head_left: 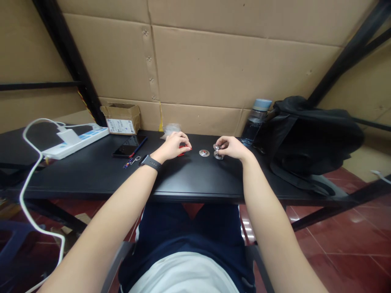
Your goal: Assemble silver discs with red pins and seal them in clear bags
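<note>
On the black table, my left hand (174, 145), with a watch (150, 162) at its wrist, has its fingers curled round small red pieces (183, 150); their kind is mostly hidden by the fingers. A round, shiny metal disc (204, 153) with a red dot at its centre lies flat between my hands. My right hand (232, 147) pinches a small shiny metal piece (216, 147) between thumb and fingers. Just below it, another metal disc (218, 156) rests on the table, close to the fingertips; whether the two pieces touch I cannot tell.
A clear plastic bag (171, 129) lies behind my left hand. To the left are a phone (130, 146), a keychain (132, 162), a cardboard box (121, 120) and a power strip (77, 143). A water bottle (255, 122) and black backpack (311, 136) stand at right.
</note>
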The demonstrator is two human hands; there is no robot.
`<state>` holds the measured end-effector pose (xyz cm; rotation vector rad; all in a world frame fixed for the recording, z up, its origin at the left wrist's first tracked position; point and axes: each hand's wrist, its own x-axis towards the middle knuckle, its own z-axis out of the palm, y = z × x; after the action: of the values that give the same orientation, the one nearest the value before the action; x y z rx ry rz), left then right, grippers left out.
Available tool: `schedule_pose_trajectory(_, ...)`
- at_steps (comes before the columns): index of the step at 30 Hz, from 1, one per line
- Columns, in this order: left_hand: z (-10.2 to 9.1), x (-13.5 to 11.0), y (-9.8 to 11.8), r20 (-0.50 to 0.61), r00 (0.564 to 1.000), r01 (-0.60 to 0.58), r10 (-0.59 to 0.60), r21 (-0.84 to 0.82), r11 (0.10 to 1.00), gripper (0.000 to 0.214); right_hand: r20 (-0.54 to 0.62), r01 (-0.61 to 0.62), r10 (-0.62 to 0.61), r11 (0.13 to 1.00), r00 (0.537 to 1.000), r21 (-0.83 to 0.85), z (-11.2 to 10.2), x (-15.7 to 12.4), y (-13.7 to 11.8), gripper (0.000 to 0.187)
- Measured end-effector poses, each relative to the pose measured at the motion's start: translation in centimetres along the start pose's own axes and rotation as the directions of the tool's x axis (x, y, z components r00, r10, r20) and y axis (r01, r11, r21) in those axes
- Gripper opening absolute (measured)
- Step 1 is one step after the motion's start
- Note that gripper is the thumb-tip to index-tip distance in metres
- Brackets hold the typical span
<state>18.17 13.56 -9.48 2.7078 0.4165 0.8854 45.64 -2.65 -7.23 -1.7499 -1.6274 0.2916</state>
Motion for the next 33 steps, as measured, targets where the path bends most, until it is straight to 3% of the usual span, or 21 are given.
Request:
schedule_pose_trajectory(5,-0.1,0.0,0.5,-0.064,0.998,-0.025,0.024,-0.019,0.999,0.01,-0.153,0.202,-0.175,0.962,0.973,0.182,1.5,0.1,-3.0,0.033)
schedule_pose_trajectory(10,0.5,0.4,1.8,-0.197,0.98,0.001,-0.017,-0.084,0.996,0.01,-0.302,0.328,-0.224,0.874,0.927,0.359,4.2,0.4,-5.8,0.044)
schedule_pose_trajectory(15,1.9,1.2,2.0,-0.328,0.936,0.051,-0.131,-0.24,0.969,0.01,-0.298,0.372,-0.284,0.878,0.911,0.301,6.3,0.4,-6.5,0.043)
schedule_pose_trajectory(22,2.0,1.2,2.4,-0.323,0.938,0.02,-0.128,-0.318,0.948,0.013,-0.306,0.399,-0.309,0.866,0.9,0.301,6.8,0.4,-6.6,0.039)
schedule_pose_trajectory(33,2.3,0.9,3.3,-0.365,0.914,0.107,-0.175,-0.198,0.974,0.007,-0.269,0.36,-0.272,0.857,0.924,0.368,6.7,0.6,-6.1,0.032)
